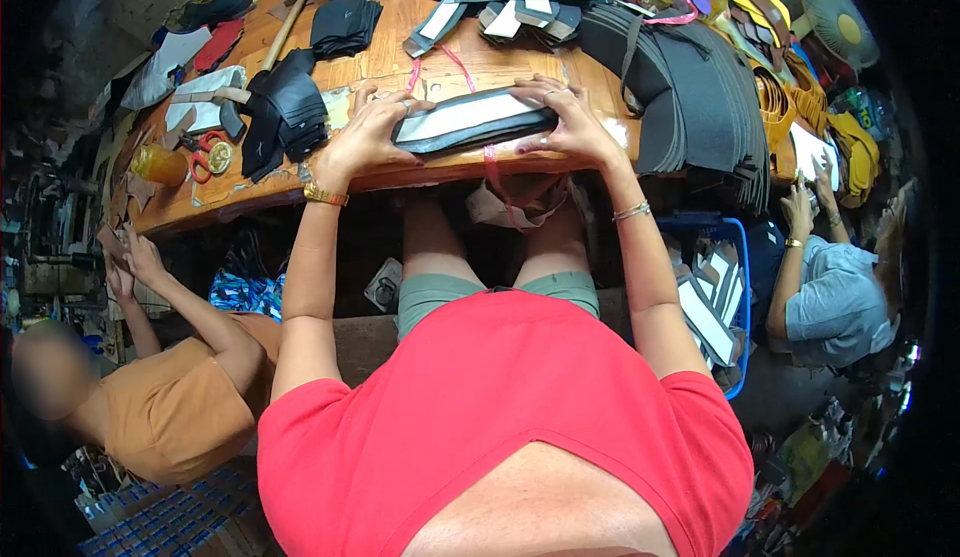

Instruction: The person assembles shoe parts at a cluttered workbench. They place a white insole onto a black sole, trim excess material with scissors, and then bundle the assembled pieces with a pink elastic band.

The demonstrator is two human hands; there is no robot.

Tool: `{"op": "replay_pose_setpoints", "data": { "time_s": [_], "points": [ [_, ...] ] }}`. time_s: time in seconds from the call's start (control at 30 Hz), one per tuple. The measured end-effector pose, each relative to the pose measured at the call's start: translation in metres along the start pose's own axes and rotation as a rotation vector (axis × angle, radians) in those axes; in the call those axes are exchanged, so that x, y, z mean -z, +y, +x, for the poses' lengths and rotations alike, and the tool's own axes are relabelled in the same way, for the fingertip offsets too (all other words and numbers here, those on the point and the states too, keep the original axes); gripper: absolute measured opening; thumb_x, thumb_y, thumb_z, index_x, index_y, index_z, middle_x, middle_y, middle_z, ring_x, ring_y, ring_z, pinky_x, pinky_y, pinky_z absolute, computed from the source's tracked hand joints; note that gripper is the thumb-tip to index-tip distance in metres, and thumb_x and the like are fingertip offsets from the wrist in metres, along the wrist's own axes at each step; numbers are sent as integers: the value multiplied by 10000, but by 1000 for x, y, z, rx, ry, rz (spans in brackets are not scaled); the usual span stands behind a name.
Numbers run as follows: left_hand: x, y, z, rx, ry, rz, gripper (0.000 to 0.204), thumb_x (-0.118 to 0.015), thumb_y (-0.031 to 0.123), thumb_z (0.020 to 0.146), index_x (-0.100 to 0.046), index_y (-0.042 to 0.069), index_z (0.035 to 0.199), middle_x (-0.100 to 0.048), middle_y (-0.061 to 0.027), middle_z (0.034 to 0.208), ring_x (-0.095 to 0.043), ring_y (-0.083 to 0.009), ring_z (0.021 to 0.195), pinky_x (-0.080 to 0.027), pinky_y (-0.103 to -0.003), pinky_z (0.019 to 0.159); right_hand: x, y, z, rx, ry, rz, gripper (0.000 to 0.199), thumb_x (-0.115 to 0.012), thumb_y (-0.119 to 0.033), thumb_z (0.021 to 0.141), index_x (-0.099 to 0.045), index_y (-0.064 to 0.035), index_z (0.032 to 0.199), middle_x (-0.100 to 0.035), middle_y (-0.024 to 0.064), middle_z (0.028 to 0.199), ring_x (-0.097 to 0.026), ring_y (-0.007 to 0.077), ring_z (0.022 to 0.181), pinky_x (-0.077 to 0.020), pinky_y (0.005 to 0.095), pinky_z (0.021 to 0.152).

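Both forearms reach forward from the lower edge, wrists bent down. The left hand [362, 135] and right hand [572, 122] each press with spread, curled fingers on an end of a long black strip piece with a pale grey centre [472, 120], gripping it flat against the near edge of the worn wooden workbench [240, 197]. A blue plastic crate [738, 287] at the right holds more black-and-grey strips. Stacked dark grey sheets [700, 97] crowd the bench just right of the piece.

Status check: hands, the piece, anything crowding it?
Left hand and right hand both pressing the black-edged white strip at the table edge. Pink cord runs underneath.
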State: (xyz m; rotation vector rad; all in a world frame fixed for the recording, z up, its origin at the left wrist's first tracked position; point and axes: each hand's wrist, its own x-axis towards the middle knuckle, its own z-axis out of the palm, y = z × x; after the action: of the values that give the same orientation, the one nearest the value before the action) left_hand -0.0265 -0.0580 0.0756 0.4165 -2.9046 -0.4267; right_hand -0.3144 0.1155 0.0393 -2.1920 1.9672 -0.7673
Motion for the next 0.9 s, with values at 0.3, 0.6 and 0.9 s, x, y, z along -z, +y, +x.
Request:
{"op": "replay_pose_setpoints", "data": {
  "time_s": [0.3,0.6,0.9],
  "points": [
    [-8,-8,-2,21,58,-60,768,-835,460,622,-593,165,1289,-576,-96,1279,-482,-272,1255,-194,-475,1105,-3,30,-1,-28,8,180,749,-795,-497,675,-578,-194,1325,-531,60,1362,-422,278,1321,-259,494,1080],
    [-32,-23,-7,49,173,-177,834,-831,510,604,-572,183,1326,-528,-72,1336,-453,-272,1279,-247,-464,1058,-23,16,-4,-48,121,168,660,-748,-435,752,-561,-215,1345,-487,81,1427,-377,289,1376,-200,478,1125],
    [-36,-28,-13,44,247,36,807,-740,605,675,-555,172,1330,-521,-88,1348,-441,-280,1298,-261,-458,1058,-24,20,-4,-3,99,119,650,-683,-461,809,-516,-235,1395,-440,77,1476,-318,309,1417,-177,501,1145]
  ]
}}
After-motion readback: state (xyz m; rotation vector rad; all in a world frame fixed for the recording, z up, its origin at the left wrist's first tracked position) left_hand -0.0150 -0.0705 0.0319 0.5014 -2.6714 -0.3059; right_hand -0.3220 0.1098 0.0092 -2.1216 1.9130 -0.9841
